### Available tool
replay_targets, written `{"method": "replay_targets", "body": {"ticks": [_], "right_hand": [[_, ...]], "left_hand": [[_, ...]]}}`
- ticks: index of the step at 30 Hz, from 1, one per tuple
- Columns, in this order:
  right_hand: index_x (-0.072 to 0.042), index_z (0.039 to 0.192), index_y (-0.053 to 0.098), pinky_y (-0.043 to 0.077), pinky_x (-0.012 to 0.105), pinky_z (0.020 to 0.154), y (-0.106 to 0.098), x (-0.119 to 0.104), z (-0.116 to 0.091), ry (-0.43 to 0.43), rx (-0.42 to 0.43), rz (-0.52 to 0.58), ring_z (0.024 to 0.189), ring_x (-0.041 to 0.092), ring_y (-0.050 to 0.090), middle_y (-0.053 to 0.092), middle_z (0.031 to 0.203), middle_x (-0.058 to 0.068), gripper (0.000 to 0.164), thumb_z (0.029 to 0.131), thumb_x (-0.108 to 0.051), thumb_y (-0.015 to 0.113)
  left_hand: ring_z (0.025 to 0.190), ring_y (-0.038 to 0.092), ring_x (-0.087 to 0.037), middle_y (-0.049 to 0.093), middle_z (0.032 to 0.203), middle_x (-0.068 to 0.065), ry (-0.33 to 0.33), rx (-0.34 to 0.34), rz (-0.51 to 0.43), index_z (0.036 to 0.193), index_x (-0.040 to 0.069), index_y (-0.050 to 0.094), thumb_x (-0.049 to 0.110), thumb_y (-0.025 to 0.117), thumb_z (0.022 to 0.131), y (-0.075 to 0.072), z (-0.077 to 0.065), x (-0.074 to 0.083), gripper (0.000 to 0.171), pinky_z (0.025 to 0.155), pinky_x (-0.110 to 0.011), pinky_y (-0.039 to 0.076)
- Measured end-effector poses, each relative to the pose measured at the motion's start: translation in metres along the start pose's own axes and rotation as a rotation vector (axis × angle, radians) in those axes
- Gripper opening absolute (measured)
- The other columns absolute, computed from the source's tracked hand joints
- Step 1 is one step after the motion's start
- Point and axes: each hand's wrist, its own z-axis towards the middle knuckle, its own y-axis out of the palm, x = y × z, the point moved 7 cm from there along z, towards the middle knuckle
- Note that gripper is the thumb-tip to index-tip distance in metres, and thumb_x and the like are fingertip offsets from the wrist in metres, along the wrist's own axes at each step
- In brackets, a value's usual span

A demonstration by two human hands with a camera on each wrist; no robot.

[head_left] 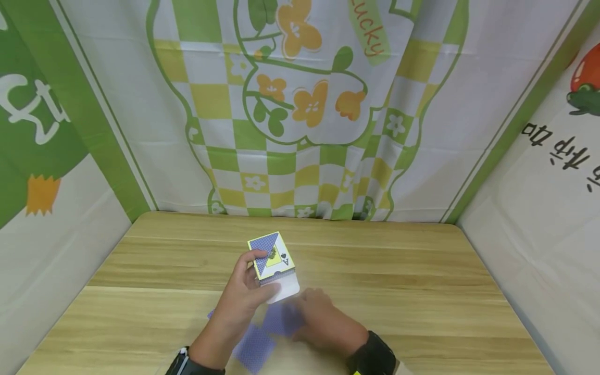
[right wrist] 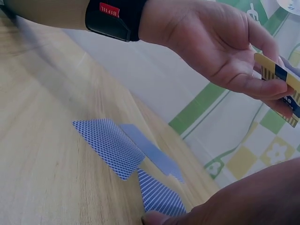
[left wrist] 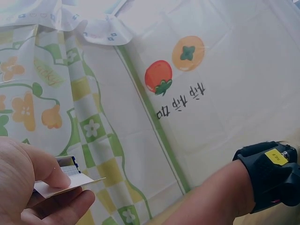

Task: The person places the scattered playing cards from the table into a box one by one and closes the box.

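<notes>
Left hand grips an open playing-card box; right hand touches a blue-patterned card, whether pinching is unclear.

The wood-grain table has rounded far corners. A green-and-yellow checked cloth hangs along its far edge, printed with orange flowers and the word "Lucky". A green-and-white panel stands beyond the left edge. A white panel stands beyond the right edge, printed with a red fruit and dark characters.
</notes>
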Motion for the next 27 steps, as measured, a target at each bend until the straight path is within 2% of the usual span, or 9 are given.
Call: {"method": "replay_targets", "body": {"ticks": [3, 7, 11, 16, 23, 27], "right_hand": [[-0.021, 0.118, 0.068, 0.041, 0.028, 0.085, -0.0008, -0.0021, -0.0005, -0.007, -0.006, -0.015, 0.096, 0.01, 0.048, 0.058, 0.101, -0.008, 0.049, 0.075, -0.034, 0.086], [-0.023, 0.127, 0.066, 0.042, 0.029, 0.087, -0.0012, -0.004, -0.0021, -0.019, -0.025, -0.021, 0.1, 0.01, 0.049, 0.06, 0.105, -0.009, 0.052, 0.079, -0.033, 0.084], [-0.024, 0.133, 0.063, 0.043, 0.03, 0.086, -0.0014, -0.0039, -0.0046, 0.004, -0.063, -0.006, 0.102, 0.01, 0.05, 0.059, 0.108, -0.007, 0.055, 0.082, -0.033, 0.081], [-0.027, 0.134, 0.061, 0.042, 0.028, 0.08, -0.0022, -0.0032, -0.0061, 0.058, -0.118, 0.026, 0.098, 0.01, 0.049, 0.055, 0.105, -0.007, 0.061, 0.078, -0.031, 0.084], [-0.023, 0.128, 0.062, 0.042, 0.026, 0.078, -0.003, -0.005, -0.0062, 0.069, -0.158, 0.015, 0.095, 0.01, 0.047, 0.053, 0.1, -0.007, 0.064, 0.07, -0.026, 0.089], [-0.023, 0.124, 0.062, 0.041, 0.025, 0.077, -0.0004, -0.0036, -0.0063, 0.082, -0.183, 0.016, 0.093, 0.009, 0.045, 0.052, 0.097, -0.008, 0.062, 0.069, -0.025, 0.09]], "left_hand": [[0.109, 0.064, -0.026, 0.051, 0.135, -0.022, -0.001, 0.001, 0.0, 0.141, 0.015, 0.034, -0.013, 0.065, 0.082, -0.0001, -0.0001, 0.0001, 0.073, 0.083, -0.029, 0.056], [0.108, 0.064, -0.025, 0.051, 0.135, -0.021, 0.005, 0.005, 0.001, 0.141, 0.015, 0.035, -0.013, 0.065, 0.081, -0.0004, -0.0001, -0.0001, 0.072, 0.083, -0.029, 0.056], [0.106, 0.065, -0.023, 0.052, 0.133, -0.021, 0.024, -0.001, -0.009, 0.141, 0.013, 0.034, -0.014, 0.065, 0.082, 0.0005, 0.0, 0.0008, 0.072, 0.082, -0.028, 0.056], [0.106, 0.065, -0.022, 0.052, 0.132, -0.022, 0.042, -0.007, -0.015, 0.141, 0.01, 0.033, -0.013, 0.065, 0.083, 0.0012, -0.0008, 0.0021, 0.071, 0.081, -0.029, 0.056], [0.106, 0.064, -0.023, 0.052, 0.132, -0.022, 0.041, -0.011, -0.02, 0.142, 0.009, 0.031, -0.014, 0.064, 0.083, 0.0015, -0.0006, 0.0027, 0.071, 0.081, -0.029, 0.057], [0.107, 0.064, -0.024, 0.051, 0.134, -0.023, 0.037, -0.019, -0.011, 0.141, 0.011, 0.032, -0.013, 0.064, 0.083, 0.0014, -0.0005, 0.0027, 0.071, 0.082, -0.029, 0.057]]}}
